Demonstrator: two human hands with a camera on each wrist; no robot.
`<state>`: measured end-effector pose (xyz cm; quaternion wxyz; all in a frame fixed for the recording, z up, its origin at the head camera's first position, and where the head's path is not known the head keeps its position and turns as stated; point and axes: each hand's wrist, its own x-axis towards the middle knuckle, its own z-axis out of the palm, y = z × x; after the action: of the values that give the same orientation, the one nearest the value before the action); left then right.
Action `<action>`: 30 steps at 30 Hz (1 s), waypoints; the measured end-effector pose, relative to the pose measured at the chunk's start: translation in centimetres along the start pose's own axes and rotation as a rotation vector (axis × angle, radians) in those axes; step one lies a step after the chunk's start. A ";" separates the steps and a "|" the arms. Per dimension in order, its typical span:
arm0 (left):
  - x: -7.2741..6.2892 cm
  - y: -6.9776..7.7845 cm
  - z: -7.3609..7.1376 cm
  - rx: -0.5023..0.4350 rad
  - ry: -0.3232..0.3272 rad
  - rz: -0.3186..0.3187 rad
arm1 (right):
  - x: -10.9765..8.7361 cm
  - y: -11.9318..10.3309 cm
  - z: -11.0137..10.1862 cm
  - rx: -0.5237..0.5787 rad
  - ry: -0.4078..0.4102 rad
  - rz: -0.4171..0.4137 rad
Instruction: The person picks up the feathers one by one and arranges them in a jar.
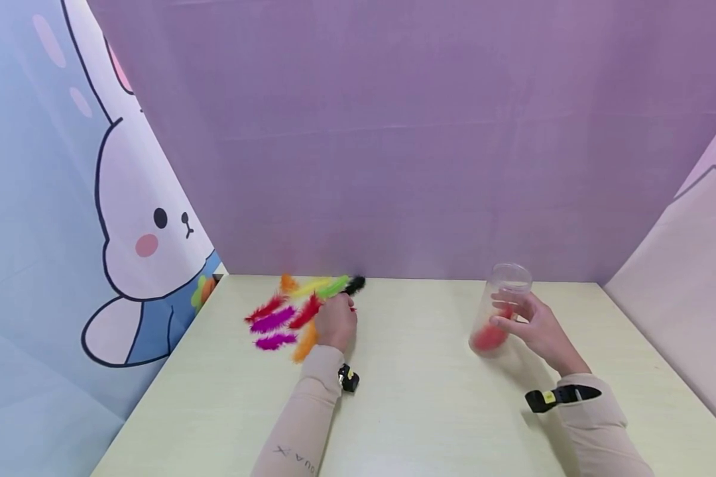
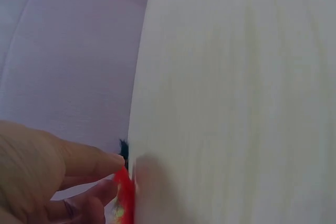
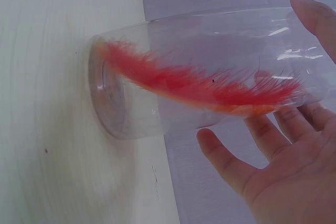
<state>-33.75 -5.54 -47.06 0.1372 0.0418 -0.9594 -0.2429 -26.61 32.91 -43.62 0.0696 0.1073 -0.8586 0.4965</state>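
Observation:
A clear cylindrical jar (image 1: 480,311) stands on the right half of the table, with a red feather (image 3: 178,80) and an orange one lying slantwise inside. My right hand (image 1: 537,328) holds it from the right, thumb on one side and fingers on the other; the index finger stands off from its wall in the right wrist view. At the left, my left hand (image 1: 337,321) reaches down to the loose feathers, pinching a red feather (image 2: 126,195) at its fingertips. Beside that hand lie another red feather (image 1: 304,313), an orange feather (image 1: 305,343) and a black feather (image 1: 355,285).
Farther left and behind are purple feathers (image 1: 273,320), a yellow feather (image 1: 310,287), a green feather (image 1: 334,286) and a second orange feather (image 1: 288,283). The pale table (image 1: 417,397) ends at a purple cloth backdrop (image 1: 417,165). A rabbit-print cloth (image 1: 131,278) hangs at the left.

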 end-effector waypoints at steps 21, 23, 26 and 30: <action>1.2 -0.4 0.9 0.018 -0.024 0.039 | 0.1 0.2 0.0 -0.010 -0.001 0.010; 1.2 -0.3 0.9 0.007 -0.027 0.038 | 0.0 0.1 0.1 0.001 0.001 0.013; 1.1 -0.2 0.8 -0.021 -0.025 0.053 | 0.0 0.0 0.1 0.008 -0.001 0.015; 1.2 0.1 0.8 -0.072 -0.015 0.098 | -0.1 -0.2 0.0 0.011 -0.001 0.014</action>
<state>-35.12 -5.27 -47.46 0.1431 -0.0119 -0.9519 -0.2707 -26.47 32.80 -43.47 0.0652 0.1019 -0.8565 0.5017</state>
